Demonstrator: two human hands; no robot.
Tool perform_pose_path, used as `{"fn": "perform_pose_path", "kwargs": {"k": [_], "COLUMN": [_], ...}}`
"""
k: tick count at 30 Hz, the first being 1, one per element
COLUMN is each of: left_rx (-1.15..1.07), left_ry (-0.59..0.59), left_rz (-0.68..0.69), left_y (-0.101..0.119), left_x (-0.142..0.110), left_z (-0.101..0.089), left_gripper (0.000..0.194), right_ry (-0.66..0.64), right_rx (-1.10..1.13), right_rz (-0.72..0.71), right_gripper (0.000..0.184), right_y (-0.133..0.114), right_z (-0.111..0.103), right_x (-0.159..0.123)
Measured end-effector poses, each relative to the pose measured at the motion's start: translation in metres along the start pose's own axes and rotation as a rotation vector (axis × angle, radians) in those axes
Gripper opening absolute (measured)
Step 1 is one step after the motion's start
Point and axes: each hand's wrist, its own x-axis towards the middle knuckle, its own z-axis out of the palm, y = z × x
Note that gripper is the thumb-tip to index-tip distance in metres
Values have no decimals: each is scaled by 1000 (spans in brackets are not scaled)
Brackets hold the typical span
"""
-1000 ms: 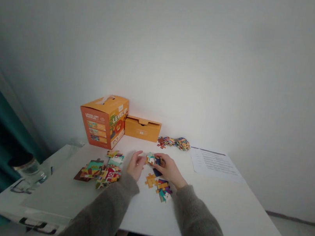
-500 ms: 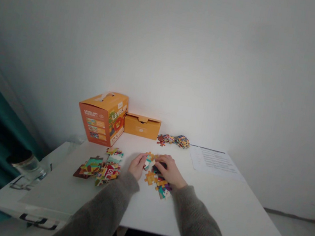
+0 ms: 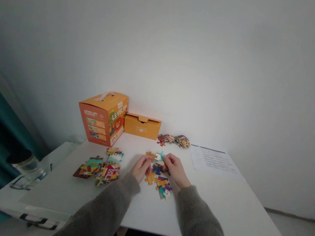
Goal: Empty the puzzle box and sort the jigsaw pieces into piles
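My right hand [image 3: 177,170] pinches a teal and white puzzle piece [image 3: 159,157] by its right edge, above the middle of the table. Just left of it, my left hand [image 3: 141,167] has its fingers curled together; whether anything is between them is hidden. An orange puzzle piece [image 3: 150,154] lies beyond the left fingertips. Between and below the hands is a loose group with dark blue pieces [image 3: 157,169], an orange piece [image 3: 151,178] and multicoloured pieces [image 3: 163,189].
Piled puzzle pieces [image 3: 109,171] lie to the left on the white table [image 3: 154,216]. Behind stand an orange puzzle box [image 3: 102,119] and a smaller orange box [image 3: 142,126]. More pieces [image 3: 182,141] and printed paper [image 3: 216,161] lie near the wall. A glass jar [image 3: 30,166] stands far left.
The teal and white piece has moved right, from my left fingers to my right fingers. My left hand has drawn slightly nearer to me, and dark blue pieces now show between the hands.
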Motion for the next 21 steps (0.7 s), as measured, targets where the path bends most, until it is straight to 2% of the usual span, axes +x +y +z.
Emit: {"fn": "perform_pose_path", "kwargs": {"k": [4, 6, 9, 11, 14, 17, 21], "left_rx": [159, 304, 681, 936, 1163, 1244, 1303], "left_ry": [-57, -43, 7, -7, -79, -123, -117], "left_rz": [-11, 43, 251, 346, 335, 303, 276], "left_y": [-1, 0, 3, 7, 13, 15, 6], "left_x": [-1, -3, -10, -15, -23, -27, -26], "left_z": [1, 0, -1, 1, 4, 6, 5], "left_gripper": [34, 30, 19, 12, 24, 32, 36], "right_ry": [-69, -62, 13, 63, 68, -69, -255], "right_rx": [41, 41, 22, 1, -32, -82, -207], "right_rz": [-12, -20, -17, -17, -62, -100, -73], "right_gripper": [39, 38, 38, 37, 35, 30, 19], "right_y": [3, 6, 10, 9, 0, -16, -34], "right_z": [4, 6, 4, 2, 5, 27, 79], "right_x": [-1, 0, 5, 12, 27, 44, 62]}}
